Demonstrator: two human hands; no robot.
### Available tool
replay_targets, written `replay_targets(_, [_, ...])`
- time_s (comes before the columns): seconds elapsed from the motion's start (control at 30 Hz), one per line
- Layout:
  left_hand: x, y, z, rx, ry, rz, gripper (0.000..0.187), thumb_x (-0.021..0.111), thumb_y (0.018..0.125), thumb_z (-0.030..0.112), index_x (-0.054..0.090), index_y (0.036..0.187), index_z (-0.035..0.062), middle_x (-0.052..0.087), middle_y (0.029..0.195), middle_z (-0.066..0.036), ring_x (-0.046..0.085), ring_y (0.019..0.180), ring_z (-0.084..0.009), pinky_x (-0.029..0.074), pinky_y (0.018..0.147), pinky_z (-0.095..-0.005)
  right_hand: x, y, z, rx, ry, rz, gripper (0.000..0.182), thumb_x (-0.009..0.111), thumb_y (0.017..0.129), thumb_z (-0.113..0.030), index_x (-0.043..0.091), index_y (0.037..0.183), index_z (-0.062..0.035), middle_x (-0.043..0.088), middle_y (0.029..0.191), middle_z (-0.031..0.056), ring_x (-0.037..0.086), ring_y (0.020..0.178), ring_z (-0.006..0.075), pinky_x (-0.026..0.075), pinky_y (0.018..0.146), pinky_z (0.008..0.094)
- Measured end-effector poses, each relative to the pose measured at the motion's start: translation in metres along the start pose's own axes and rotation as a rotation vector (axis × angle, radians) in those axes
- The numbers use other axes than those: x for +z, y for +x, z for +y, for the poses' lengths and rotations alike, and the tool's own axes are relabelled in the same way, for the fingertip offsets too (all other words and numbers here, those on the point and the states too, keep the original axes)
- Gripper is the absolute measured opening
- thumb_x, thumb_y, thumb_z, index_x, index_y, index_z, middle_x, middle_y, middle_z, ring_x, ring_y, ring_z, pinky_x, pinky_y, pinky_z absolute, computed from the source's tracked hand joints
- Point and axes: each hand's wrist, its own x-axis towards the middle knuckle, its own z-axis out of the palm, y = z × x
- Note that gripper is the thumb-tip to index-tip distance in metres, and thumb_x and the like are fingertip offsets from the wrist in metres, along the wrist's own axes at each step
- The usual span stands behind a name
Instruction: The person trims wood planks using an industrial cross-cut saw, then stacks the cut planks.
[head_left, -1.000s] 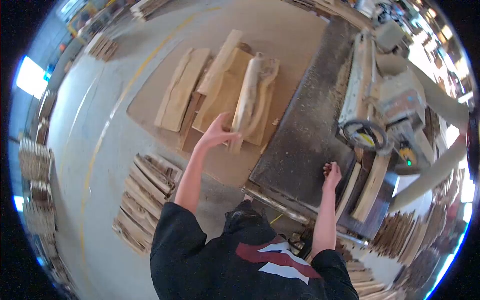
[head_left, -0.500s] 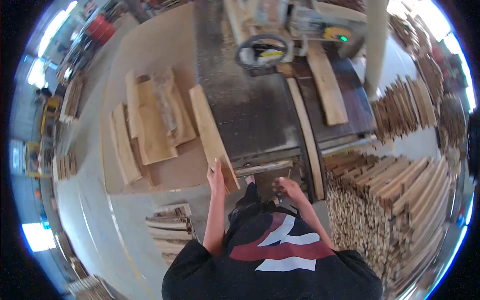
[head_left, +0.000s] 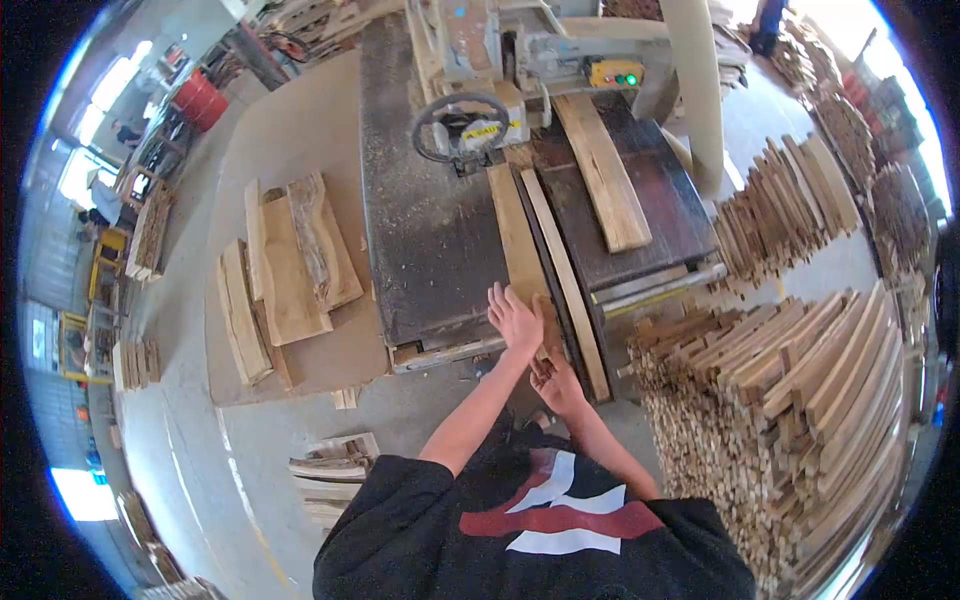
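A long light board (head_left: pixel 520 235) lies on the dark machine table (head_left: pixel 430 270), along the left side of a rail, its far end at the machine head. My left hand (head_left: pixel 516 320) rests on the board's near part with its fingers spread. At the board's near end is my right hand (head_left: pixel 556 384), palm up and lower, with its fingers around the end. A narrow strip (head_left: pixel 568 285) runs along the rail to the right. Another board (head_left: pixel 603 175) lies on the table's right part.
Several rough boards (head_left: pixel 290 265) lie on a brown surface (head_left: pixel 230 380) at the left. A handwheel (head_left: pixel 460 128) and a control box with a green light (head_left: pixel 617 74) are at the machine. A large stack of strips (head_left: pixel 770 400) stands at the right.
The board has moved right, from the table's left edge to beside the rail. My left hand has moved right with it, and my right hand has come to its near end.
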Motion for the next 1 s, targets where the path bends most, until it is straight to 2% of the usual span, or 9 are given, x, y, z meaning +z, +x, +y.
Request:
replay_targets(0.07, [0.021,0.014,0.014,-0.032,-0.034,0.093,0.067,0.056,0.098,0.044,0.038,0.143,-0.0031,0.033,0.152,-0.024,0.024,0.145,-0.0401,0.022,0.114,-0.0557,0.013,0.007,-0.01,0.062,-0.008,0.045,0.046,0.049,0.101,-0.056,0.059,0.102,-0.0112,0.061,0.096,0.0004,0.057,0.091,0.0143,0.045,0.082,0.033])
replay_targets(0.1, [0.026,0.019,0.015,-0.035,-0.038,0.113,0.067,0.056,0.098,0.044,0.038,0.143,-0.0031,0.033,0.152,-0.024,0.024,0.145,-0.0401,0.022,0.114,-0.0557,0.019,0.011,-0.01,0.061,-0.022,0.029,0.046,0.049,0.101,-0.056,0.059,0.102,-0.0112,0.061,0.096,0.0004,0.057,0.091,0.0143,0.045,0.082,0.033])
replay_targets(0.17, [0.021,0.033,0.026,-0.069,-0.05,0.156,0.069,0.056,0.097,0.044,0.037,0.141,-0.0055,0.036,0.149,-0.026,0.028,0.143,-0.0419,0.024,0.112,-0.0567,0.026,0.022,-0.011,-0.006,-0.304,0.197,0.054,0.046,0.099,-0.063,0.057,0.097,-0.0097,0.061,0.09,0.0012,0.059,0.085,0.0136,0.048,0.074,0.0314])
replay_targets(0.2, [0.018,0.041,0.029,-0.071,-0.047,0.175,0.07,0.057,0.096,0.045,0.038,0.14,-0.0053,0.038,0.147,-0.026,0.03,0.142,-0.0426,0.025,0.111,-0.0569,0.03,0.038,-0.014,-0.006,-0.346,0.265,0.055,0.046,0.098,-0.064,0.057,0.093,-0.0106,0.06,0.081,0.0015,0.06,0.07,0.0137,0.048,0.06,0.0296])
replay_targets(0.37, [0.018,0.079,0.034,-0.09,-0.038,0.231,0.073,0.061,0.092,0.048,0.042,0.139,-0.0046,0.041,0.145,-0.026,0.032,0.14,-0.0438,0.025,0.111,-0.0582,0.07,0.061,-0.037,-0.046,-0.473,0.256,0.052,0.045,0.1,-0.062,0.056,0.084,-0.0131,0.058,0.069,-0.0016,0.057,0.057,0.0131,0.043,0.048,0.0269])
replay_targets(0.43, [0.017,0.093,0.036,-0.117,-0.039,0.222,0.076,0.063,0.09,0.05,0.044,0.138,-0.0047,0.04,0.146,-0.026,0.031,0.14,-0.0442,0.024,0.111,-0.0587,0.086,0.068,-0.046,0.004,-0.426,0.197,0.05,0.041,0.104,-0.054,0.053,0.081,-0.0111,0.052,0.063,-0.0005,0.046,0.046,0.0114,0.041,0.042,0.0283])
replay_targets(0.8, [0.019,0.164,0.036,-0.178,-0.129,0.152,0.076,0.062,0.09,0.048,0.042,0.14,-0.0048,0.036,0.15,-0.026,0.026,0.144,-0.0419,0.022,0.113,-0.0577,0.123,0.134,-0.059,-0.09,-0.477,0.316,0.052,0.042,0.103,-0.056,0.055,0.081,-0.0103,0.051,0.061,-0.0004,0.043,0.046,0.0121,0.038,0.045,0.031])
replay_targets(0.9, [0.024,0.176,0.033,-0.187,-0.12,0.154,0.077,0.063,0.089,0.049,0.042,0.141,-0.004,0.036,0.151,-0.025,0.026,0.144,-0.0408,0.022,0.113,-0.0573,0.127,0.14,-0.061,-0.167,-0.546,0.272,0.05,0.044,0.102,-0.059,0.064,0.095,-0.0139,0.053,0.059,-0.0032,0.047,0.045,0.0114,0.034,0.042,0.0303])
replay_targets(1.0, [0.016,0.185,0.034,-0.204,-0.14,0.127,0.077,0.064,0.087,0.049,0.042,0.141,-0.0021,0.036,0.151,-0.024,0.027,0.144,-0.0393,0.022,0.114,-0.056,0.141,0.141,-0.057,-0.22,-0.618,0.357,0.054,0.042,0.102,-0.06,0.054,0.073,-0.016,0.041,0.055,-0.0058,0.035,0.043,0.0099,0.023,0.041,0.0293])
